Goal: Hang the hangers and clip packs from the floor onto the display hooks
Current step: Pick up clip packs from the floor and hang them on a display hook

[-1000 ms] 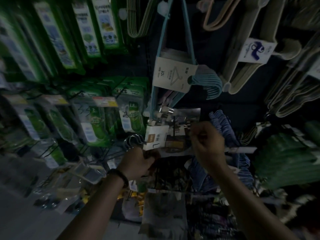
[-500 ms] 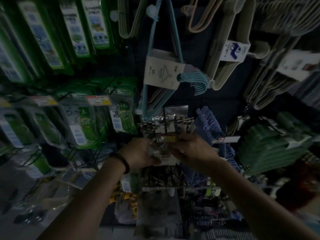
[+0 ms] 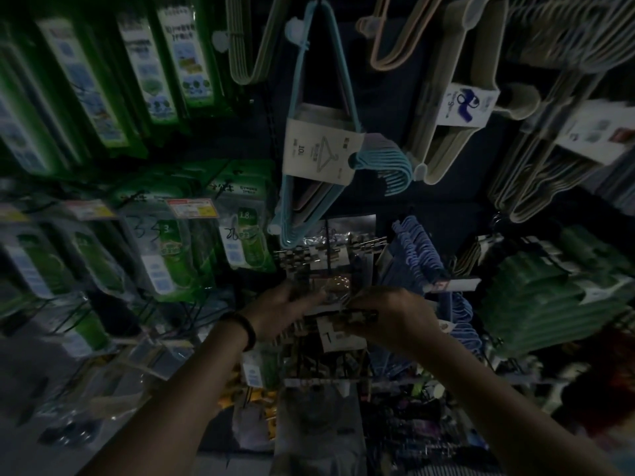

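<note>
Hands are close together in the middle of the frame, in front of a dark display wall. The left hand, with a dark wristband on its wrist, has its fingers curled on the left edge of a clip pack. The view is blurred there, so it seems to grip the pack, but this is not sure. The right hand pinches the same pack from the right side, with thumb and fingers closed on its lower part near a white card. The pack is held just below a row of metal clips that hang on the wall at centre. In the upper middle, a bundle of light blue hangers hangs with a paper label around it. Green packets fill the left side. Beige hangers hang at the upper right, and green hangers are stacked at the right side.
</note>
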### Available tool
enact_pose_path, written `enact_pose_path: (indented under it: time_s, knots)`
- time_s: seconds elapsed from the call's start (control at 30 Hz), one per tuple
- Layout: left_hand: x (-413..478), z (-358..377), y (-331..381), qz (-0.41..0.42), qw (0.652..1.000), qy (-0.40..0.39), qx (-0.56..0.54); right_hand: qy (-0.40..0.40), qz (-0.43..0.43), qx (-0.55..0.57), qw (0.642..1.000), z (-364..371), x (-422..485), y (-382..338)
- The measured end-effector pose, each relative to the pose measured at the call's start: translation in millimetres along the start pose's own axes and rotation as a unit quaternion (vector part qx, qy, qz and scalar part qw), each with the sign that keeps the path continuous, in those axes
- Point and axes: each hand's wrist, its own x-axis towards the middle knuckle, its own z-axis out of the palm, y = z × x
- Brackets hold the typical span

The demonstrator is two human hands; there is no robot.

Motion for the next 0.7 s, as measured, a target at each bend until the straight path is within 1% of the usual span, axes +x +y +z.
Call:
enact_pose_path:
  time_s: [0.1, 0.17, 0.27, 0.4, 0.5, 0.63, 0.7]
  knots:
    - [5, 3, 2, -0.004, 0.991, 0.072, -0.11, 0.02, 0.033, 0.003, 0.999, 3, -8, 7]
    - [10, 5, 7, 0.006, 0.987, 0.099, -0.129, 0.018, 0.052, 0.005, 0.998, 3, -10, 9]
    - [13, 6, 10, 0.029, 0.985, 0.11, -0.133, 0.013, 0.099, 0.024, 0.995, 4, -14, 13]
    - [17, 2, 5, 0.097, 0.987, 0.118, -0.043, -0.002, 0.122, 0.006, 0.993, 12, -23, 22]
    - [22, 3, 6, 0.12, 0.98, 0.15, 0.043, -0.013, 0.127, -0.007, 0.992, 17, -25, 24]
    - [31, 3, 13, 0.137, 0.955, 0.232, 0.123, -0.03, 0.101, -0.016, 0.994, 27, -22, 24]
    - [34, -2, 20, 0.149, 0.94, 0.255, 0.173, -0.043, 0.095, -0.033, 0.994, 32, -16, 22]
